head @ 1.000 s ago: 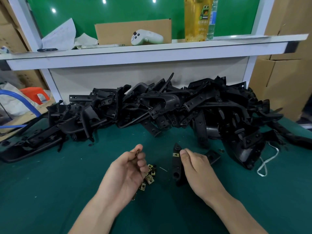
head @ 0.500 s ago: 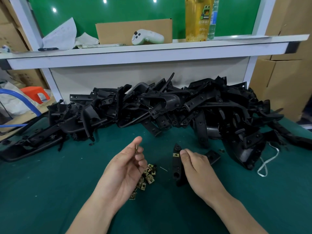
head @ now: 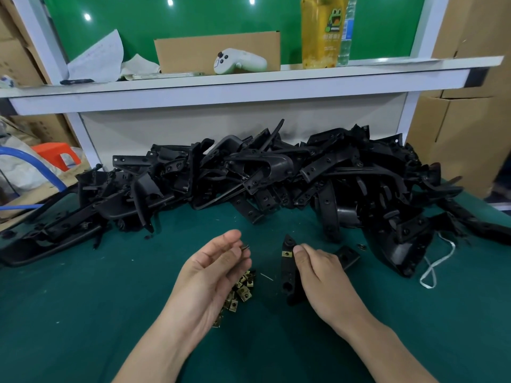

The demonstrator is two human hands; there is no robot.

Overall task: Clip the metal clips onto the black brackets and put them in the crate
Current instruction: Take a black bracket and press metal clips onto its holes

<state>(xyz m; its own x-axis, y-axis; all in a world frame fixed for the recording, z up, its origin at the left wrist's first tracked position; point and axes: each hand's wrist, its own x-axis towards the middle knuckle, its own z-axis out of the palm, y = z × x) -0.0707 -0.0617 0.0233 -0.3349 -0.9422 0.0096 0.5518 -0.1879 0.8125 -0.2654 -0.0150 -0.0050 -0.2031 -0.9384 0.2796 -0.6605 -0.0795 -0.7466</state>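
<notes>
Head view: left hand point(head: 213, 272) pinches a metal clip point(head: 245, 247); right hand point(head: 320, 275) grips a black bracket point(head: 287, 269).

Illegible characters on yellow bottle point(head: 320, 31)

The left hand point(head: 211, 272) is lifting away from the clip pile point(head: 241, 289) at lower centre and turning palm-up. It is carrying one pinched clip point(head: 245, 246) rightward toward the bracket point(head: 287, 272), and more of the pile is showing below its fingers.
</notes>
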